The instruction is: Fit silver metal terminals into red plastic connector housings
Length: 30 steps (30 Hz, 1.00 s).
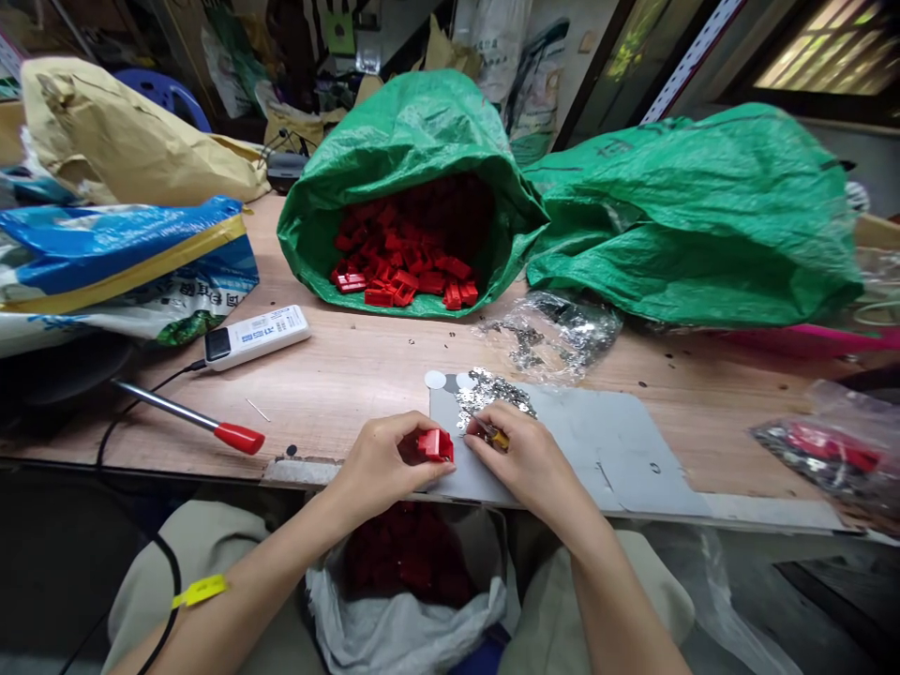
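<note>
The table (366,375) is bare wood, matt and lightly grained. Near its front edge lies a smooth grey card sheet (597,450) with a heap of small shiny metal pieces (492,392) on it. The left hand (383,466) pinches a glossy red plastic part (436,444). Toward the back edge, a crinkled green woven-plastic sack (394,150) — faintly sheened — holds more red plastic parts (408,253).
</note>
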Motion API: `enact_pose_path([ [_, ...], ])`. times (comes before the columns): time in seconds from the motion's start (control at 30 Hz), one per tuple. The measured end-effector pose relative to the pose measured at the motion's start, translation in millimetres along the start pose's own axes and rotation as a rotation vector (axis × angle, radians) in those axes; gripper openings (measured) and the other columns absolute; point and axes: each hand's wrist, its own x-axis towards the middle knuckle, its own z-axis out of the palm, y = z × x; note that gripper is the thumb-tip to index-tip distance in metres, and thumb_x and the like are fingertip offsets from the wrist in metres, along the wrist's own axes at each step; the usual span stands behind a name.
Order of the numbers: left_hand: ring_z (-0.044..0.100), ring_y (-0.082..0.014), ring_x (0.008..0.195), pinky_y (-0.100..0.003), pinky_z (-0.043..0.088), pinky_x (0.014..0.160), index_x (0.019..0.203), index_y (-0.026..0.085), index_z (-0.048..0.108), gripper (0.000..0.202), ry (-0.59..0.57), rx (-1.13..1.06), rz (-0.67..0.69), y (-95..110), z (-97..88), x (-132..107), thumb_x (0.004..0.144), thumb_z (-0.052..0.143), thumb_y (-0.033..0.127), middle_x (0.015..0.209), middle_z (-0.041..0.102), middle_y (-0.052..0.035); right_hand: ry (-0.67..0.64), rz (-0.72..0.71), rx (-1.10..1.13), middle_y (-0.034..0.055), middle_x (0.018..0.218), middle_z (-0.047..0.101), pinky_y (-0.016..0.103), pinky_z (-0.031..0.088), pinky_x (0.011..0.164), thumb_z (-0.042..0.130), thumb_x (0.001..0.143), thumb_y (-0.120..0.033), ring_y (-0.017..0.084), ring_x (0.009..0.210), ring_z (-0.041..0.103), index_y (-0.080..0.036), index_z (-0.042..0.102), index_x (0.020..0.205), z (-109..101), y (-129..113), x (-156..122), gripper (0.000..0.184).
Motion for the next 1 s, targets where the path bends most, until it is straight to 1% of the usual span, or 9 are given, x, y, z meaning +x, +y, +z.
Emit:
enact_pose_path([
  [0.1,0.065,-0.0144,0.074,-0.022,0.051,0.067,0.093,0.02,0.071,0.022,0.013,-0.017,0.003,-0.6,0.2,-0.3,0.074,0.08,0.029,0.083,0.073,0.0005,0.019,0.005,0.045,0.0037,0.083,0.067,0.032,0.043,0.071,0.058,0.086,-0.023,0.021,0.077,0.061,-0.022,0.061,0.078,0.1,-1.0,-0.9,0.008],
  [0.17,0.067,-0.0148,0.076,-0.022,0.052,0.068,0.095,0.02,0.072,0.024,0.021,-0.037,-0.001,-1.4,0.4,-0.2,0.074,0.08,0.029,0.086,0.074,0.0002,0.026,0.028,0.117,0.003,0.08,0.069,0.031,0.044,0.071,0.058,0.086,-0.025,0.021,0.075,0.062,-0.022,0.063,0.079,-0.2,-2.3,-1.8,0.009],
  [0.27,0.068,-0.0158,0.078,-0.023,0.052,0.07,0.096,0.02,0.072,0.025,0.019,-0.045,-0.007,-2.6,0.4,-0.1,0.074,0.081,0.029,0.087,0.075,-0.0003,0.007,0.087,0.245,0.0034,0.084,0.072,0.031,0.046,0.072,0.059,0.087,-0.031,0.022,0.079,0.065,-0.022,0.069,0.086,-1.4,-4.3,-3.3,0.013],
  [0.33,0.068,-0.0159,0.078,-0.023,0.052,0.07,0.096,0.02,0.072,0.025,0.016,-0.037,-0.012,-2.9,0.3,-0.2,0.074,0.081,0.029,0.087,0.074,-0.0004,-0.008,0.122,0.272,0.0036,0.086,0.073,0.031,0.047,0.072,0.06,0.087,-0.035,0.022,0.08,0.066,-0.022,0.071,0.089,-1.9,-4.5,-4.0,0.017],
  [0.5,0.068,-0.0161,0.08,-0.024,0.052,0.071,0.097,0.02,0.072,0.027,0.016,-0.029,-0.006,-3.5,0.1,0.1,0.074,0.081,0.029,0.088,0.074,-0.0003,0.039,0.126,0.192,0.0033,0.088,0.075,0.032,0.046,0.072,0.061,0.087,-0.035,0.023,0.08,0.067,-0.022,0.072,0.089,-0.6,0.1,-3.8,0.017],
  [0.77,0.067,-0.0156,0.079,-0.024,0.051,0.071,0.097,0.02,0.071,0.027,0.009,-0.017,-0.001,-4.9,0.4,0.1,0.074,0.081,0.03,0.087,0.074,0.0002,0.004,0.118,0.173,0.0035,0.091,0.075,0.032,0.047,0.073,0.058,0.09,-0.032,0.023,0.084,0.068,-0.021,0.071,0.093,-5.3,8.0,-5.6,0.017],
  [0.9,0.067,-0.0153,0.079,-0.023,0.051,0.071,0.098,0.021,0.072,0.026,0.013,-0.018,-0.008,-4.1,0.8,0.3,0.075,0.081,0.029,0.088,0.074,0.0006,0.03,0.044,0.112,0.0049,0.092,0.071,0.032,0.047,0.075,0.056,0.09,-0.026,0.023,0.086,0.066,-0.021,0.069,0.09,-7.3,7.8,-6.8,0.014],
  [1.0,0.067,-0.0151,0.079,-0.023,0.05,0.071,0.097,0.021,0.072,0.026,0.01,-0.025,-0.014,-2.8,1.3,0.4,0.074,0.081,0.028,0.088,0.074,0.0008,0.01,0.014,0.039,0.0055,0.091,0.067,0.033,0.046,0.075,0.058,0.09,-0.025,0.022,0.085,0.063,-0.021,0.068,0.085,-4.2,3.3,-8.0,0.012],
])
